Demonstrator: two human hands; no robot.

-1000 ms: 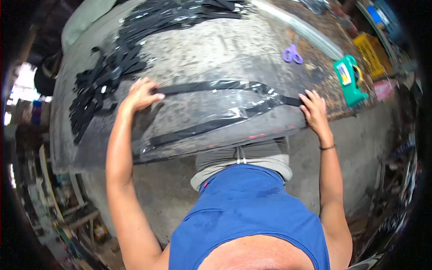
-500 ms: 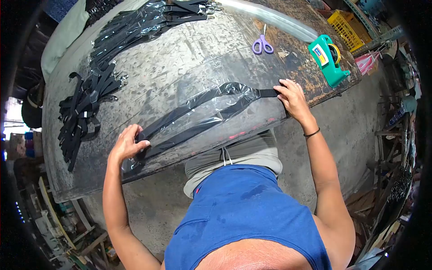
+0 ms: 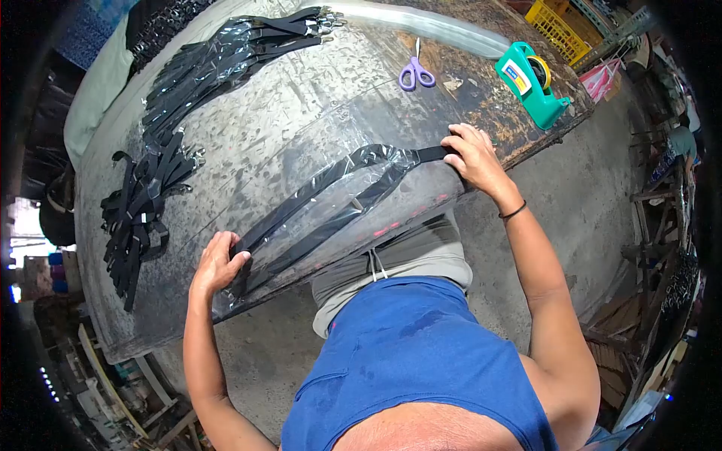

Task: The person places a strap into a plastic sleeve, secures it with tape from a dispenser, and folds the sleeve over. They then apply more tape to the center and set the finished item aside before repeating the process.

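One pair of black Y-shaped suspenders (image 3: 402,158), partly under clear plastic (image 3: 316,207), lies across the frame's centre; its two strands (image 3: 320,234) now lie closer together at the left end than a second ago, making a narrower layout. There the left hand (image 3: 218,263) touches, thumb and fingers apart; the right hand (image 3: 477,161) covers the single tail's end, pinching or pressing, impossible to tell. Outward: two heaps of black straps (image 3: 226,64), left and upper left, uncountable within; one pair of purple-handled scissors (image 3: 416,75), upper centre; one green tape dispenser (image 3: 532,86), upper right.

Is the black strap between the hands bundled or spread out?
Spread out. The strap lies long on the table, two bands apart, meeting near the right hand.
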